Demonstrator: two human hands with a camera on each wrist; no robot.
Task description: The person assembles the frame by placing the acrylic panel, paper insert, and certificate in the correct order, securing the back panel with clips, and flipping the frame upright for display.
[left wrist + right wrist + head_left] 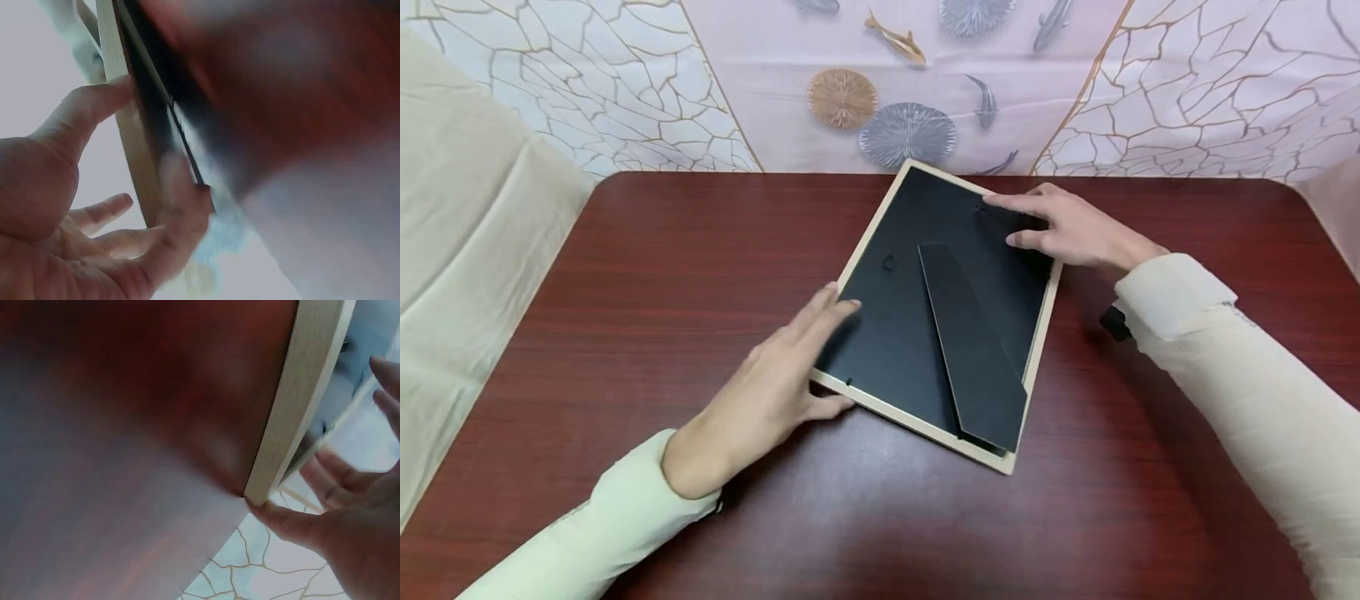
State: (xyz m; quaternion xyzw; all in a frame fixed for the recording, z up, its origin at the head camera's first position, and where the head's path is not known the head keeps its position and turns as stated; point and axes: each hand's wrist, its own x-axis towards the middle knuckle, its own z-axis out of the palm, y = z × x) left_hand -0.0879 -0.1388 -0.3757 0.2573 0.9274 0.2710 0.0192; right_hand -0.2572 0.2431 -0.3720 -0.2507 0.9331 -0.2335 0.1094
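A picture frame [895, 350] with a pale wooden rim and a black back lies back-up and askew on the dark red table. A black easel leg [970, 350] slants across its back. My left hand [760, 400] holds the lower left corner, fingers over the left side and thumb at the lower edge. In the left wrist view, its fingers touch the wooden rim [128, 150]. My right hand [1075, 225] is over the upper right corner, fingertips at the top edge and on the back. A fingertip meets the rim's corner [256, 487] in the right wrist view.
The reddish wood-grain table [647, 275] extends around the frame. A patterned cloth [625, 92] hangs behind the table's back edge. Pale fabric [467, 225] stands along the left side. Small metal tabs [889, 262] sit on the frame's back.
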